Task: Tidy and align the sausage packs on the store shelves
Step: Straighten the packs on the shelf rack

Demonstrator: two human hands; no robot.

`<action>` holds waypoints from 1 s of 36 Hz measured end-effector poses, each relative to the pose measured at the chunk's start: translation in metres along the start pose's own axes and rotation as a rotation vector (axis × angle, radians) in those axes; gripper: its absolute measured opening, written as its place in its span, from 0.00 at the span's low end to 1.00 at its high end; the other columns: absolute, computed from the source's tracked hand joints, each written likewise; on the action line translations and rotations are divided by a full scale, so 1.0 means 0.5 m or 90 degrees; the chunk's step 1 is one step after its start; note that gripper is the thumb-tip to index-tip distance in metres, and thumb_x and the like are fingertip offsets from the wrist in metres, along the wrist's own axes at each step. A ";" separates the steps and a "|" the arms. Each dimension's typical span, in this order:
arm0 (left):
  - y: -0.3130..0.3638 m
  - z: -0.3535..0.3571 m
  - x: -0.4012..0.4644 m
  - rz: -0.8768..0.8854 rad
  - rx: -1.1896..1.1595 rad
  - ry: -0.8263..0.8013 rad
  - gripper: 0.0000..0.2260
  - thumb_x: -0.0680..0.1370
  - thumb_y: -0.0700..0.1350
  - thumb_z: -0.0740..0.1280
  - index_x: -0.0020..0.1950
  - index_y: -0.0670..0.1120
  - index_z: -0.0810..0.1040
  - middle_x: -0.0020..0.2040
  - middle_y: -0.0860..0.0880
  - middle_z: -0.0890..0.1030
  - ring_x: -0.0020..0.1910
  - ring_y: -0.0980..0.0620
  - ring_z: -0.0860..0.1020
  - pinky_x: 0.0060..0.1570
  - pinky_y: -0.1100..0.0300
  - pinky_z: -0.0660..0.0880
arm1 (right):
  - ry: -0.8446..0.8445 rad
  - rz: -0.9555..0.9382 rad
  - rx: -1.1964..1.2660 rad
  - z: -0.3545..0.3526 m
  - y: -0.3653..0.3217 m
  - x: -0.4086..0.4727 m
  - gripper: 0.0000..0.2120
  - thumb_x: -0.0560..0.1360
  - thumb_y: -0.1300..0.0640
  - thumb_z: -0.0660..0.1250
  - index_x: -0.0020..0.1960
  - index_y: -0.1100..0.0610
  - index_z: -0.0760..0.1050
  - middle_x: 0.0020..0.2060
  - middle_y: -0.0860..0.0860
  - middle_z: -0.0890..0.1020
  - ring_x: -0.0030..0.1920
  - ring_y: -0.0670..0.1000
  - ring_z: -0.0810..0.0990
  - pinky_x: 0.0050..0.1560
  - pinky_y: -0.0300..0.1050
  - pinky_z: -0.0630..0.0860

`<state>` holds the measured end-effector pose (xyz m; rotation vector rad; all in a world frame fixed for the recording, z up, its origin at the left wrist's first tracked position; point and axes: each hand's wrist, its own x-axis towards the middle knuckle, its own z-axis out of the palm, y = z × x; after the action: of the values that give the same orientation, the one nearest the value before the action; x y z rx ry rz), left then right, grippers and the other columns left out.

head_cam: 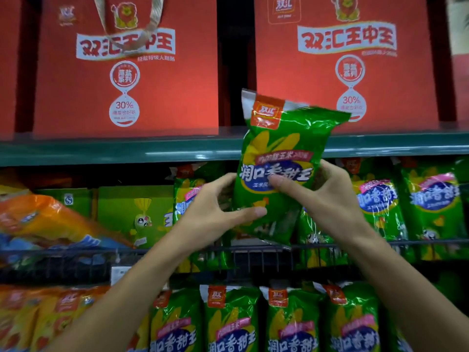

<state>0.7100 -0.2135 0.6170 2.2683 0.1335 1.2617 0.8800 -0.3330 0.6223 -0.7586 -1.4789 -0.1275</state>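
**Midway: one green pack lifted, middle row unsettled**

Presently held up at frame centre: a glossy green plastic sausage pack with corn artwork (281,158), tilted slightly, clear of the row and overlapping the teal shelf edge (101,151). Gripped low on its left side by the left hand (218,209), thumb laid across the front; pinched on its right edge by the right hand (327,191), thumb pressed on the blue label. Neither hand free.

Judged roughly half done. Already neat: lower row of upright green packs (231,318) along the bottom of the frame, four counted clearly, more cut off at the edges. Still to do: seating the held pack behind the black wire rail (253,252), among the middle-row green packs (431,199), about three standing at centre right and one partly hidden behind the left hand. Also untidy: slumped orange packs (45,219) at centre left, at least one, count uncertain.

Above, two large red gift boxes (127,72) in full, slivers of others at the margins.
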 end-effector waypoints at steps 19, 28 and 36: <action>-0.014 0.010 0.012 -0.010 0.001 0.033 0.19 0.73 0.54 0.74 0.63 0.58 0.77 0.57 0.66 0.83 0.58 0.67 0.79 0.57 0.72 0.74 | -0.018 0.079 -0.167 -0.024 0.072 -0.046 0.20 0.71 0.49 0.74 0.62 0.43 0.76 0.56 0.42 0.85 0.58 0.42 0.83 0.61 0.44 0.80; -0.026 -0.019 -0.002 -0.060 0.064 -0.087 0.14 0.77 0.59 0.64 0.62 0.64 0.71 0.59 0.64 0.82 0.57 0.64 0.81 0.55 0.50 0.82 | -0.050 0.143 -0.199 -0.018 0.095 -0.056 0.18 0.74 0.48 0.73 0.61 0.39 0.74 0.56 0.37 0.82 0.60 0.36 0.80 0.62 0.36 0.77; -0.047 -0.016 -0.009 -0.044 0.178 -0.080 0.22 0.76 0.73 0.59 0.65 0.64 0.67 0.60 0.46 0.83 0.54 0.41 0.82 0.46 0.39 0.82 | -0.123 0.138 -0.220 -0.024 0.091 -0.063 0.12 0.79 0.58 0.69 0.61 0.51 0.72 0.57 0.42 0.82 0.52 0.29 0.80 0.49 0.25 0.74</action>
<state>0.7046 -0.1919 0.6052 2.5485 0.3592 1.1195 0.9095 -0.3159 0.5773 -1.2347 -1.5646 -0.1510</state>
